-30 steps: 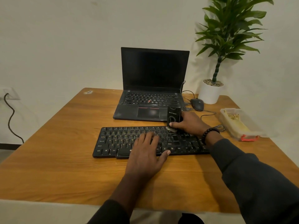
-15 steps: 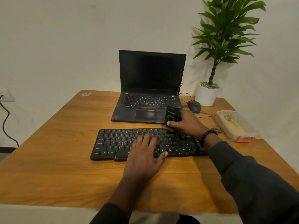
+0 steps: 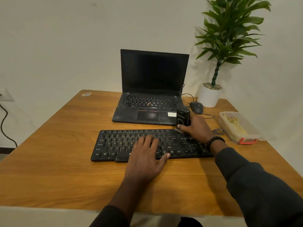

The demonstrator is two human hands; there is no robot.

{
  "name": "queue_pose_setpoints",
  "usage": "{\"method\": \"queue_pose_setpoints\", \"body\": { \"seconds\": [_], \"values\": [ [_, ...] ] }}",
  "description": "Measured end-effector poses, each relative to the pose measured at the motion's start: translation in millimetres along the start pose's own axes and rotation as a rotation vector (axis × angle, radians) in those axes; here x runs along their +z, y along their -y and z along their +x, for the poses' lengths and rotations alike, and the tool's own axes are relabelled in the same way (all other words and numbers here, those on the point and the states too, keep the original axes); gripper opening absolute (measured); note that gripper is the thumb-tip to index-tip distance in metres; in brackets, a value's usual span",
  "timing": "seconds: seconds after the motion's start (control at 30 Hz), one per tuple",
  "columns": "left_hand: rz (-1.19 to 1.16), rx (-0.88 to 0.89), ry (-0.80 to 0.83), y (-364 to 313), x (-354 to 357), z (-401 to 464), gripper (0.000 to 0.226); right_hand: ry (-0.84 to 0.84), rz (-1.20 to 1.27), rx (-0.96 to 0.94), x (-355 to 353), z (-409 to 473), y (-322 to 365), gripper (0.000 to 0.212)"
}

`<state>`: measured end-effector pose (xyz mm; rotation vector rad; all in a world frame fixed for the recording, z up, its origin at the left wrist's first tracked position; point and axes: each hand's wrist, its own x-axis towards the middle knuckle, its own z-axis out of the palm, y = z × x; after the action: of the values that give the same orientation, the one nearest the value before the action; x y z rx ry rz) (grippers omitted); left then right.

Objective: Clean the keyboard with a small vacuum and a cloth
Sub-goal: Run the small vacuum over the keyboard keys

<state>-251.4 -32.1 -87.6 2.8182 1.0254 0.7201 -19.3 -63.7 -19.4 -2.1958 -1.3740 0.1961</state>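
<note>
The left hand (image 3: 146,159) is lying flat with straight fingers on the middle keys of the black keyboard (image 3: 124,143), which is sitting on the wooden counter (image 3: 49,161) in front of an open laptop (image 3: 152,89). The right hand (image 3: 196,128) is holding a small black vacuum (image 3: 182,117) upright, its grip curled around the body, with the vacuum's lower end touching the keyboard's far edge towards its right end. A mouse (image 3: 196,107), a potted plant (image 3: 211,94) and a clear plastic box (image 3: 237,126) are sitting to the right.
</note>
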Motion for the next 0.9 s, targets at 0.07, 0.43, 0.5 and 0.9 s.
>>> {"method": "queue_pose_setpoints", "body": {
  "seconds": [0.07,0.43,0.5,0.9],
  "values": [
    [0.003,-0.001,0.006,0,0,0,0.062,-0.071,-0.050,0.015,-9,4,-4,0.034],
    [-0.001,0.001,-0.004,0,-1,1,0.061,-0.010,-0.086,0.043,-21,5,-16,0.028],
    [-0.005,0.001,-0.006,0,-1,0,0.060,-0.031,-0.075,0.046,-22,5,-14,0.026],
    [-0.007,-0.002,-0.010,1,2,1,0.060,-0.034,0.015,0.145,-26,1,-23,0.039]
  ]
}}
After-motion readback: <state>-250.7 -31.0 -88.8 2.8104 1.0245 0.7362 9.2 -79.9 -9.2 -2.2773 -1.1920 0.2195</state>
